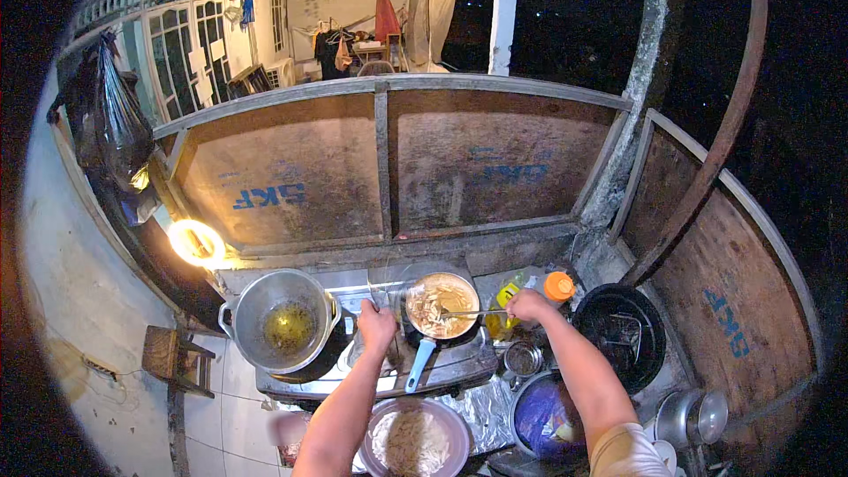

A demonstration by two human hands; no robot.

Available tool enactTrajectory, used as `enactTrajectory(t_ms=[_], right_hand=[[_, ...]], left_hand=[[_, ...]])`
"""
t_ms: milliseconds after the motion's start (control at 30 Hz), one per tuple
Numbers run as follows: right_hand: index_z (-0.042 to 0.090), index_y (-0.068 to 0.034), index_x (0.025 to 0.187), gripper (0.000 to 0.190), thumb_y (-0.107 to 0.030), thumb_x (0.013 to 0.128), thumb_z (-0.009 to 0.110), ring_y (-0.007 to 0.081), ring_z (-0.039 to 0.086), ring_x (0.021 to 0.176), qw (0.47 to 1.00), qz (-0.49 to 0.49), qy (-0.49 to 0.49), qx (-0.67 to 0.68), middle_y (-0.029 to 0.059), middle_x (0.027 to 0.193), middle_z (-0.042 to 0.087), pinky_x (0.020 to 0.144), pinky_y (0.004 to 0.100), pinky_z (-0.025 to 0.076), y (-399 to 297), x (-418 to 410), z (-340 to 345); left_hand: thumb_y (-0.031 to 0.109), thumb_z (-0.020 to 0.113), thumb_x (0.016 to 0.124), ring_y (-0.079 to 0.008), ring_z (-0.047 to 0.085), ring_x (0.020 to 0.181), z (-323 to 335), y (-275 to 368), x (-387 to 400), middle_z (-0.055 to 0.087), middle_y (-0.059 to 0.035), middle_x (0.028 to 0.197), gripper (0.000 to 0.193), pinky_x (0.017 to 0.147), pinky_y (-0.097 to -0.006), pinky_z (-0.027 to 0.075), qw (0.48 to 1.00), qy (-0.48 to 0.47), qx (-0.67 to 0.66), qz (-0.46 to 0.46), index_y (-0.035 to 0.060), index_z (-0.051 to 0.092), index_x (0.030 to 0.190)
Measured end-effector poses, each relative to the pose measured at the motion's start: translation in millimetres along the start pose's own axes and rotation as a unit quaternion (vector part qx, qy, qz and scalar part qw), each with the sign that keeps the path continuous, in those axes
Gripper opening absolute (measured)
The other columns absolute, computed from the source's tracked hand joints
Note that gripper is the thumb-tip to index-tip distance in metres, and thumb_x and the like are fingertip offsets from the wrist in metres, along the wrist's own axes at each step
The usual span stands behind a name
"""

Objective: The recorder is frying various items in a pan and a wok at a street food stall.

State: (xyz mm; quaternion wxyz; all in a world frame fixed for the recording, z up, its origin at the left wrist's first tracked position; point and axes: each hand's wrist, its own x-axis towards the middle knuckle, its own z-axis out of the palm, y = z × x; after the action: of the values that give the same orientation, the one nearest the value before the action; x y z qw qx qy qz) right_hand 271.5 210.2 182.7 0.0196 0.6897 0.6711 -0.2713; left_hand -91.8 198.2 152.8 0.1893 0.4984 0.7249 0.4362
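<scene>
My right hand [525, 306] grips the handle of a metal spatula or spoon [483, 312]. Its far end rests among pale strips of food [437, 318] in a small frying pan [475, 298] with a light blue handle [420, 366]. Left of the pan, my left hand [376, 327] is closed around the handle of a wire skimmer [397, 288], whose blurred wire head reaches the pan's left rim. The pan sits on the right side of a stove [457, 366]. A large two-handled aluminium pot [255, 298] with yellowish oil [289, 329] stands on the left side.
Below the stove is a pinkish basin [462, 434] of pale strips. A bottle with an orange cap [559, 285], a metal cup [523, 359] and a black tub [652, 358] lie to the right. Plywood panels [457, 165] rise behind. A lit lamp [197, 243] glows at left, above a wooden stool [162, 352].
</scene>
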Motion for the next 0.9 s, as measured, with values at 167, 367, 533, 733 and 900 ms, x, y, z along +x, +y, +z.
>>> enactTrajectory(t_ms=[167, 367, 533, 733, 900], right_hand=[[0.073, -0.018, 0.087, 0.024, -0.033, 0.075, 0.059, 0.0303, 0.065, 0.090, 0.998, -0.002, 0.062, -0.017, 0.0108, 0.091, 0.069, 0.081, 0.0424, 0.050, 7.5, -16.3, -10.0], [0.073, -0.018, 0.089, 0.025, -0.033, 0.075, 0.059, 0.0310, 0.065, 0.089, 0.997, 0.017, 0.068, -0.037, 0.0112, 0.092, 0.069, 0.079, 0.0424, 0.051, 32.4, -31.9, -38.7], [0.073, -0.019, 0.088, 0.023, -0.031, 0.075, 0.058, 0.0321, 0.065, 0.089, 0.991, -0.006, 0.102, -0.086, 0.0119, 0.093, 0.068, 0.079, 0.0424, 0.052, 0.2, -69.9, -89.1], [0.073, -0.016, 0.084, 0.021, -0.025, 0.075, 0.056, 0.0338, 0.065, 0.087, 0.978, -0.036, 0.168, -0.122, 0.0135, 0.090, 0.069, 0.076, 0.0444, 0.052, -51.6, -84.0, -102.9], [0.069, -0.011, 0.080, 0.015, -0.019, 0.076, 0.056, 0.0281, 0.065, 0.082, 0.913, -0.167, 0.274, -0.251, 0.0101, 0.082, 0.066, 0.070, 0.0415, 0.051, -99.9, -114.3, -92.3]], left_hand=[[0.013, 0.055, 0.074, -0.0460, 0.058, 0.073, 4.9, -13.3, 6.8, 0.059, -0.0257, 0.074, 0.018, 0.067, -0.0518, 0.044, 0.998, -0.007, -0.034, -0.047, 0.0000, 0.046, 0.083], [0.014, 0.058, 0.074, -0.0454, 0.059, 0.074, 15.4, -3.7, -2.0, 0.059, -0.0251, 0.074, 0.019, 0.068, -0.0513, 0.044, 0.999, -0.021, 0.006, -0.047, 0.0008, 0.048, 0.083], [0.014, 0.059, 0.074, -0.0423, 0.060, 0.072, 17.0, 2.9, -9.6, 0.061, -0.0234, 0.073, 0.020, 0.069, -0.0505, 0.045, 0.999, -0.028, 0.028, -0.035, -0.0006, 0.049, 0.083], [0.014, 0.059, 0.074, -0.0406, 0.063, 0.079, 32.2, 16.5, -21.5, 0.063, -0.0238, 0.079, 0.024, 0.072, -0.0470, 0.048, 0.991, -0.097, -0.019, -0.088, -0.0024, 0.051, 0.089], [0.018, 0.062, 0.075, -0.0409, 0.063, 0.082, 49.4, 3.7, -17.4, 0.063, -0.0253, 0.084, 0.029, 0.074, -0.0457, 0.049, 0.990, -0.106, -0.001, -0.097, -0.0034, 0.053, 0.092]])
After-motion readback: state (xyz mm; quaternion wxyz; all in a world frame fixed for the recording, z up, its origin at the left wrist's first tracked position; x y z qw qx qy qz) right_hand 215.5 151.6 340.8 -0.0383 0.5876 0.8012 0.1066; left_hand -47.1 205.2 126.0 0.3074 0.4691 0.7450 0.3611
